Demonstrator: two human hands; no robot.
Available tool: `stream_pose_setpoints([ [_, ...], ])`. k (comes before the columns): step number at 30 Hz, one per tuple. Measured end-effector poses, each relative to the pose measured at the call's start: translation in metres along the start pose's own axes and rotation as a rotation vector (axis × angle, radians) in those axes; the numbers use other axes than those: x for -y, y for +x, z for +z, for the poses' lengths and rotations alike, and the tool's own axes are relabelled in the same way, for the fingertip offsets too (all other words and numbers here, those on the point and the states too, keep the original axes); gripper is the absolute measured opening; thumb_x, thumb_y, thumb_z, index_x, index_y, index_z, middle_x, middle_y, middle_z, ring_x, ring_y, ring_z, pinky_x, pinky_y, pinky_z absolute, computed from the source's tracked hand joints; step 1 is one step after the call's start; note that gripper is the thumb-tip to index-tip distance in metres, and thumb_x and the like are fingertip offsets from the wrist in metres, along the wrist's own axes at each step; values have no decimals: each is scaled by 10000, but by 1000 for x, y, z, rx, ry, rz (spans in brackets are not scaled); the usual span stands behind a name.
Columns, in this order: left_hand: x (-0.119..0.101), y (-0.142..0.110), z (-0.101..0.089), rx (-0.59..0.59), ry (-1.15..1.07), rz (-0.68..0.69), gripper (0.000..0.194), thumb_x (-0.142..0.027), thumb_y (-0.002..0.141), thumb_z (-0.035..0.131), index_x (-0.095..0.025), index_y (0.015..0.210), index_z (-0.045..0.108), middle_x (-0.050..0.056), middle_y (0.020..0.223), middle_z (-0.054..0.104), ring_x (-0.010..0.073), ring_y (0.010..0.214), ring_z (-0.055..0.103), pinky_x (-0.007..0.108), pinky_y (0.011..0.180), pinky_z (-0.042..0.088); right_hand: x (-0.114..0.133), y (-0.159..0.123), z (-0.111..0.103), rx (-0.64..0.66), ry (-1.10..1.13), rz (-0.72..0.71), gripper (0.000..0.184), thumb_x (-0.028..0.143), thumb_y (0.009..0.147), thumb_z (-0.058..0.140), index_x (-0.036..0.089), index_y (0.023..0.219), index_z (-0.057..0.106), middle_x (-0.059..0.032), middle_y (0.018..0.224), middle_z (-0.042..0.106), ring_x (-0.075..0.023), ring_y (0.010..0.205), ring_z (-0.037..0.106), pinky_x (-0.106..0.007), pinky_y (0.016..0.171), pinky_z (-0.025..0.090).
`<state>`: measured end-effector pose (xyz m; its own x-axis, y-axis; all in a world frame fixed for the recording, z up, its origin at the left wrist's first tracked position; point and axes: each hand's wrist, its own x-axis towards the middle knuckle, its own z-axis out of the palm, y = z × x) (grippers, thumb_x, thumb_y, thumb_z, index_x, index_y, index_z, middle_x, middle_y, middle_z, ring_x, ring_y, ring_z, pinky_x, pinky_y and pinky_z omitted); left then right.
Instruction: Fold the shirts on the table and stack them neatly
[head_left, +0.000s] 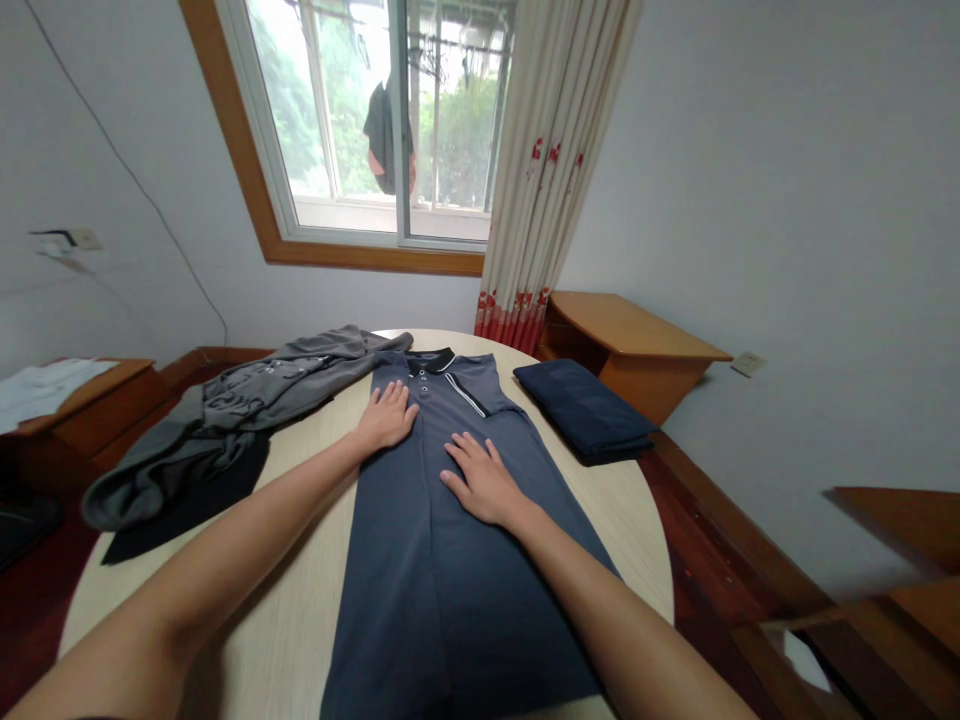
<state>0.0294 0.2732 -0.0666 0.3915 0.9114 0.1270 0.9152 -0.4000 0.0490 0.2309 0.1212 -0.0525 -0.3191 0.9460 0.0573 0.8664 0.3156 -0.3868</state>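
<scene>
My left hand (387, 416) and right hand (484, 482): fingers apart, flat on shirt (469, 560). Nothing clamped. Desk (630, 330) cubby: contents unclear.

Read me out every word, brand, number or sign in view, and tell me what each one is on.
No text can be read here.
Grey garment: pale marks, too blurred to tell whether they are lettering.
Polo shirt: no lettering visible, only pale stripes on the collar and chest.
Curtain: red motifs, no readable words.
</scene>
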Motion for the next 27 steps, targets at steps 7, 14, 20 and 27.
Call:
stream_pose_setpoints([
  [7,-54,-155,8,19,-132,316,689,-519,1015,264,-108,1567,309,183,1632,250,290,1532,179,498,1235,158,-28,-5,-3,-128,-3,110,492,403,1027,409,156,1439,512,-142,1578,401,-245,1502,282,-507,1227,143],
  [14,-97,-241,-10,112,-254,501,726,-502,996,378,-188,1614,160,174,1658,168,304,1541,133,547,1227,159,-37,-11,3,-178,-43,147,449,378,1018,425,152,1380,564,-140,1544,451,-240,1468,344,-495,1218,169],
  [20,-95,-239,-45,153,-377,709,423,-518,950,543,-254,1273,612,115,1385,584,300,1294,517,493,1141,310,-36,-36,-19,-233,-164,304,417,332,969,491,134,1315,615,-171,1445,532,-278,1339,484,-401,1127,339],
  [27,-93,-223,-58,215,-442,985,175,-332,968,556,-225,850,627,36,866,669,196,899,585,338,853,403,-54,-80,-45,-126,-238,609,528,317,878,622,48,1329,574,-266,1277,592,-347,1176,600,-375,952,456],
])
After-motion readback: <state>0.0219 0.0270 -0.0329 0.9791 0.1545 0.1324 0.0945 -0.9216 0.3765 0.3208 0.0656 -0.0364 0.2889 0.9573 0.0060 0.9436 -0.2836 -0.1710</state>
